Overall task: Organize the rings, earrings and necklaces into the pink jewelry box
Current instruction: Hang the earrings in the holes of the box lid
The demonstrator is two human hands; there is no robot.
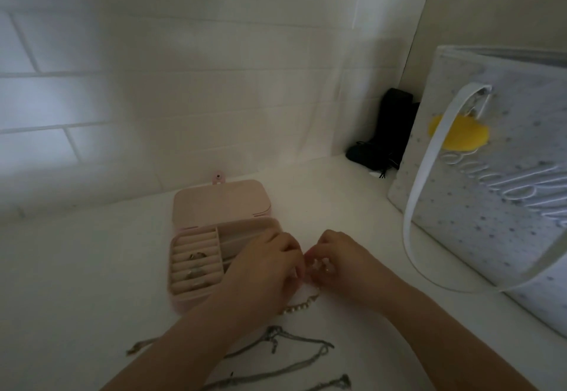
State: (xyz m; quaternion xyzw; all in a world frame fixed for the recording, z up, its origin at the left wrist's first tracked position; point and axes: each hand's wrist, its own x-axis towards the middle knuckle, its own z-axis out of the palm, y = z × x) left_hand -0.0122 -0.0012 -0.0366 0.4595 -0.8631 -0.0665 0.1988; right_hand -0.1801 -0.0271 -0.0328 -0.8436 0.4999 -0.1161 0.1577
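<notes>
We are looking through a single wide-angle camera worn on the head, pointing forward and steeply down at the white counter. The pink jewelry box is sitting near the middle of our frame, close below us, with the tiled wall rising just behind it. Both forearms are entering from the bottom edge, nearer to us than the box. No second view is sharing this scene.

White tabletop. Open pink box at centre; pearl necklace just 5 o'clock of it; chains at 6; dotted bag at 3; black pouch at 1.
</notes>
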